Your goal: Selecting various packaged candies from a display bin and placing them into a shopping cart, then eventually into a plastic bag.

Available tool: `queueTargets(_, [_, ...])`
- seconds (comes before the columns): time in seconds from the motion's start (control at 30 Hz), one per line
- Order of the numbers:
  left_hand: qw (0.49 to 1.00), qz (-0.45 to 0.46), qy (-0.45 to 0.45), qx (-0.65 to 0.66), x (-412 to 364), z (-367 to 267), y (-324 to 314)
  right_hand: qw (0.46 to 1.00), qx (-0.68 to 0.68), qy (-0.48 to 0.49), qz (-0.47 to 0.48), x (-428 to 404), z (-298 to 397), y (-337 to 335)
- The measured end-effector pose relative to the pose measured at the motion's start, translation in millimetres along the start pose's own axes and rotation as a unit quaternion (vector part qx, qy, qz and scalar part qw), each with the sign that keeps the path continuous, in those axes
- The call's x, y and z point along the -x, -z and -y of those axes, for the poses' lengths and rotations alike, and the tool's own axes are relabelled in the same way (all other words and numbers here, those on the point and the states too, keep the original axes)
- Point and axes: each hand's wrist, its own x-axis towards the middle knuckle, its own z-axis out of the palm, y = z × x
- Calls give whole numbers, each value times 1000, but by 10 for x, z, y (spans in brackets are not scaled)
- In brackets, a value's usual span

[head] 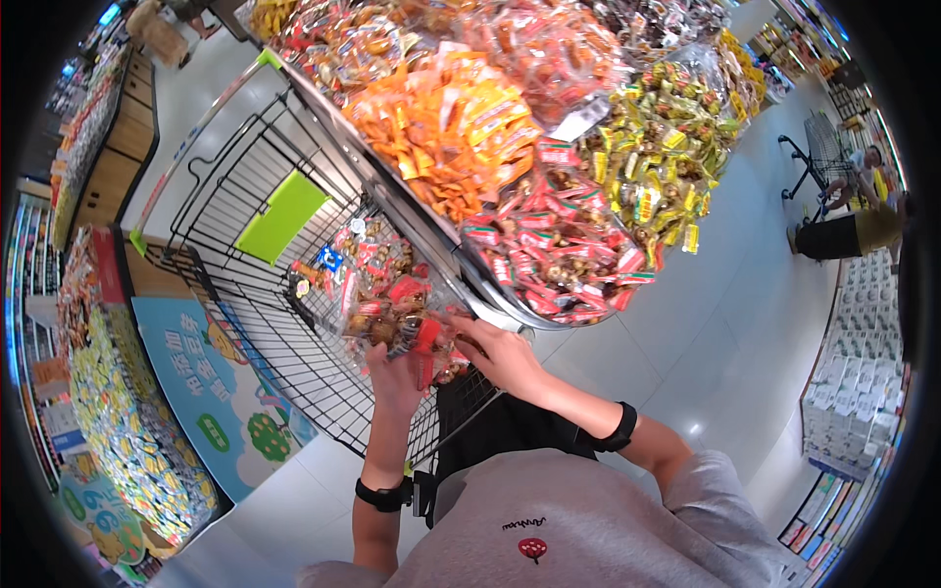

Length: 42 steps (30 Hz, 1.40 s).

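Observation:
A bunch of small snack packets in clear and red wrappers (401, 312) is between my two hands, over the shopping cart (287, 360). My left hand (397, 378) grips the near side of the bunch, its fingers partly hidden by the wrappers. From the right, my right hand (507, 360) has its fingers against the same packets. More loose packets (367, 246) lie in the cart beyond, a blue one (329, 258) among them. Similar red-wrapped packets (551, 250) are heaped at the near corner of the display bin, just past my right hand.
Along the cart's far right side runs the display bin's rim (412, 198). Orange packets (448, 125) and yellow-green packets (654, 147) are piled in it. A candy display (132, 411) stands at left. Another cart (820, 151) and a person (845, 231) are at right.

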Motion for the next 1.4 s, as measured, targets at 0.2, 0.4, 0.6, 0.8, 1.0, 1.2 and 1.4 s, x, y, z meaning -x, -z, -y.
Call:
queueTargets(0.2, [999, 44, 5, -30, 6, 243, -488, 972, 201, 107, -49, 133, -245, 666])
queueTargets(0.4, [986, -35, 28, -164, 16, 581, -959, 981, 114, 148, -50, 288, -296, 1084])
queueTargets(0.6, [987, -22, -17, -158, 64, 652, -1136, 861, -427, -172, 216, 409, -597, 1449])
queueTargets(0.8, [987, 17, -25, -155, -41, 658, -1332, 739, -616, -267, 62, 422, -600, 1683])
queueTargets(1.0, [979, 62, 25, -192, -120, 604, -1428, 908, -386, -114, -113, 166, -484, 2286])
queueTargets(1.2, [982, 56, -41, -173, -81, 452, -1128, 992, 82, -46, -83, -255, -815, 2535])
queueTargets(1.4, [988, 53, -40, -137, -17, 320, -779, 978, 201, -1, 56, -687, -1074, 2185])
